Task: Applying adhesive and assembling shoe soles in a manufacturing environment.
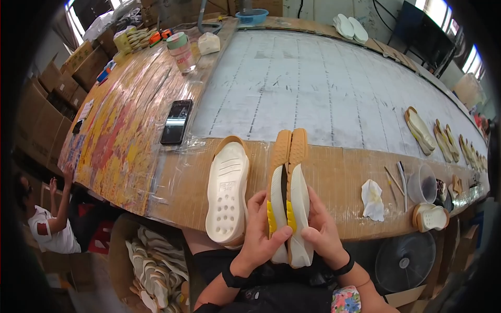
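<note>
Left hand (258, 229) and right hand (324, 228) hold two shoe soles (298, 193) side by side over the table's near edge.
Both hands are curled around the white sidewalls, tan toes pointing away; just left, a third sole (228, 161) bears a moulded mark too small to read. Film-wrapped cardboard (334, 180) covers the edge; beyond are a black phone (177, 122), a white surface (271, 104) with dotted printed rows, a lettered pink cup (181, 53) and a dark monitor (424, 32).

The person's left hand (260, 237) was bare, with a broad black wristband (233, 276) below it; the right hand (324, 232) had a black bracelet (345, 264). Black clothing (271, 293) adjoined multicoloured floral fabric (346, 301).
</note>
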Demonstrator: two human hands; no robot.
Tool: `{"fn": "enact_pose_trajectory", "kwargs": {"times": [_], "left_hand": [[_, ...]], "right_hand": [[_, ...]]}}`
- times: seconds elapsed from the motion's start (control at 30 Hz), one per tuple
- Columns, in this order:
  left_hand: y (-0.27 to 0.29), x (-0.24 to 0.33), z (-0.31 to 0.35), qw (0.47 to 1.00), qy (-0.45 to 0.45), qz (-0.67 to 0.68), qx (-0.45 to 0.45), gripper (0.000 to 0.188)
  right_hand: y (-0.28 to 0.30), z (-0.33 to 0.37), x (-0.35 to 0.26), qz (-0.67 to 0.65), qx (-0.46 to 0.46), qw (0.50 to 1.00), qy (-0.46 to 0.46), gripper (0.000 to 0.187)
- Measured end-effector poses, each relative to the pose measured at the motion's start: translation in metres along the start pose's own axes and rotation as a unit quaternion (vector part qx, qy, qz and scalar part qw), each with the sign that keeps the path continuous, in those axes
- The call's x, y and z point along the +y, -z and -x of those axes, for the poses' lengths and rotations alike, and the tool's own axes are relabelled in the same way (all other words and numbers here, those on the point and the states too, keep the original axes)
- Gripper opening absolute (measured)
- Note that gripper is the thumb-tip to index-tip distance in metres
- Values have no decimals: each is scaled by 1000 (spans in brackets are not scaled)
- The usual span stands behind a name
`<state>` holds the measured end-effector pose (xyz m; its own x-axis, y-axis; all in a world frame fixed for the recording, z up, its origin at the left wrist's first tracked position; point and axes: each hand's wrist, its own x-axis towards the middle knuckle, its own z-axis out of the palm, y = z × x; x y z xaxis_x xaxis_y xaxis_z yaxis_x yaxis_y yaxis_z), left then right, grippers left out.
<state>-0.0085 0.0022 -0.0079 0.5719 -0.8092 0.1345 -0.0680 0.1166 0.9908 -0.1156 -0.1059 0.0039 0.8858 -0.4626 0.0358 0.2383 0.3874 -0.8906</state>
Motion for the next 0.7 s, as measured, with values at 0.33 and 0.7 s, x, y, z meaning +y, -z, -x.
{"fn": "enact_pose_trajectory", "kwargs": {"times": [0.33, 0.7], "left_hand": [[-8, 4, 4, 991, 52, 123, -8, 50], [19, 34, 1, 853, 139, 496, 86, 42]], "right_hand": [[4, 7, -7, 129, 62, 990, 18, 95], [12, 12, -29, 22, 156, 987, 15, 89]]}}
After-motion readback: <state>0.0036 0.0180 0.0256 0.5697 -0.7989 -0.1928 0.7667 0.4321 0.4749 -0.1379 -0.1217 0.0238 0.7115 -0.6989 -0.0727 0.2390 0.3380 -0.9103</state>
